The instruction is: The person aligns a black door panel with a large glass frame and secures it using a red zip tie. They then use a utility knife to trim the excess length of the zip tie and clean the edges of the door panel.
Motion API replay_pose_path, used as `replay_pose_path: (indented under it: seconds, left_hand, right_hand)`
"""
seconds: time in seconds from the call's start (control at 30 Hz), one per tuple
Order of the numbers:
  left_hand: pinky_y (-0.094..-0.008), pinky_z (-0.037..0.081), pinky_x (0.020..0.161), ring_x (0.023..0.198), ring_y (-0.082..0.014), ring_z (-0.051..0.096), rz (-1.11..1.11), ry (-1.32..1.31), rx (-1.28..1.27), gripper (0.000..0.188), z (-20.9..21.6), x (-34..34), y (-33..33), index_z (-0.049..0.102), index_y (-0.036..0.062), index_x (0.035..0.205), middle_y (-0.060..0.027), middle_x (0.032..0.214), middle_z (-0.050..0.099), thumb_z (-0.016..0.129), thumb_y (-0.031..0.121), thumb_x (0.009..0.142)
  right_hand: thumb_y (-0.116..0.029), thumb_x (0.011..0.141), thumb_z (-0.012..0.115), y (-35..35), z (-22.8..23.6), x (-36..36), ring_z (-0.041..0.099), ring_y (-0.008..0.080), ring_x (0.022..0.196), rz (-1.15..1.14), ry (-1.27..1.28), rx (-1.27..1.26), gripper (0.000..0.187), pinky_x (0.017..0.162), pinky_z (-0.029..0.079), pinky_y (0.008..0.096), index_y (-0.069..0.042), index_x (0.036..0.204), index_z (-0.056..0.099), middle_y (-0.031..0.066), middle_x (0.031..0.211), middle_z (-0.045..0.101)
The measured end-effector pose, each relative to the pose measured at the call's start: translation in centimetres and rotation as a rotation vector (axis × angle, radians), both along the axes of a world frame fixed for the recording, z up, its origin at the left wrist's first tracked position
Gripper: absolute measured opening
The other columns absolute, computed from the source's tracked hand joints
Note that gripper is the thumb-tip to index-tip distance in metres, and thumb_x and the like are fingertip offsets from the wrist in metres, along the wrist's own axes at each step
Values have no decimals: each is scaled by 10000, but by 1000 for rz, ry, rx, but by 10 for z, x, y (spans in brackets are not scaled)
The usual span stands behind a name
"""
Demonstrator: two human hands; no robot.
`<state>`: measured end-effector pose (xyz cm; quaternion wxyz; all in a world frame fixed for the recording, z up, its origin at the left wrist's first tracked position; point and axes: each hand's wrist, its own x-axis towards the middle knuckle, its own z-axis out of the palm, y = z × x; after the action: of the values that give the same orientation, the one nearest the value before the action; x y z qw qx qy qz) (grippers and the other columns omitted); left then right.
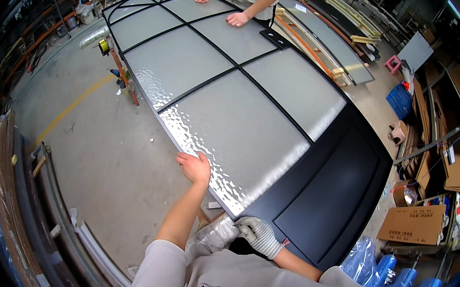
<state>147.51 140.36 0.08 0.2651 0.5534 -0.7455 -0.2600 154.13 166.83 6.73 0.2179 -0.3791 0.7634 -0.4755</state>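
A large door panel lies flat before me, its textured glass crossed by black bars, with a dark solid section at the near right. My bare left hand rests at its left edge, thumb toward the glass and fingers apart past the rim. At the near corner is my right hand in a grey-and-white striped glove, fingers bent together. A small dark tip shows by those fingers; what it belongs to is hidden. Across the panel, another person's two hands hover over or touch the far glass.
Plastic-wrapped supports hold up the near end. Long wrapped profiles stand at left. To the right are a blue crate, a cardboard box and blue wrapped rolls. Another glazed panel lies beyond the other person.
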Motion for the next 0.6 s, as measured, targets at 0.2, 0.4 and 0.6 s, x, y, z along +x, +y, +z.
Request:
replay_pose_path:
  seconds: [0.2,0.4,0.6]
  left_hand:
    - [-472,450,837,973,-445,509,-61,65,34,574,-16,-3,-2,350,-118,1093,-287,1060,429,622,292,798]
    - [-480,434,894,1025,-453,506,24,-15,243,605,-23,-1,-63,431,-134,1076,-333,1114,444,558,400,823]
    - [-472,486,793,919,-437,572,54,-16,131,514,-13,-15,-60,425,-137,980,-325,1032,525,548,337,825]
  right_hand:
    - [-200,907,529,17,-5,-5,635,234,685,111,-257,321,194,665,513,336,-24,971,579,112,771,643]
    - [-293,863,560,11,39,-64,629,323,763,246,34,540,199,696,506,387,-125,939,634,121,841,650]
    - [-221,834,597,-17,50,-124,629,286,757,280,126,456,139,685,506,345,-108,886,658,93,817,652]
